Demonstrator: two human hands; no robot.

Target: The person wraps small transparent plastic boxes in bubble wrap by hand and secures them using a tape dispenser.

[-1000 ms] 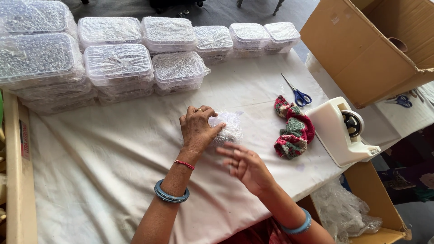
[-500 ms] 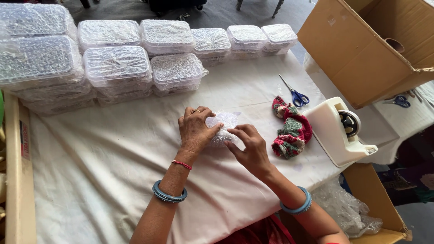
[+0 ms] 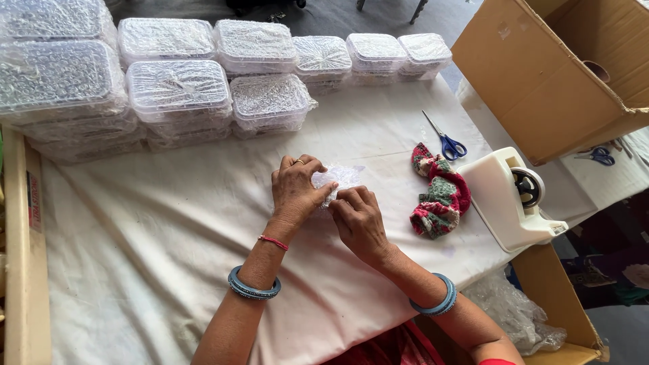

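Evidently the wrapping step is under way: both hands press a small bubble-wrapped bundle point(image 3: 336, 178) against the white tablecloth point(image 3: 155, 243), mid-table. The left hand point(image 3: 296, 189) lies palm down, fingers curled together over the bundle's near edge. The right hand point(image 3: 358, 217) arches beside it, fingertips pinching the wrap's loose flap. Holding that fold closed likely calls for tape from the white tape dispenser point(image 3: 510, 199) at the right.
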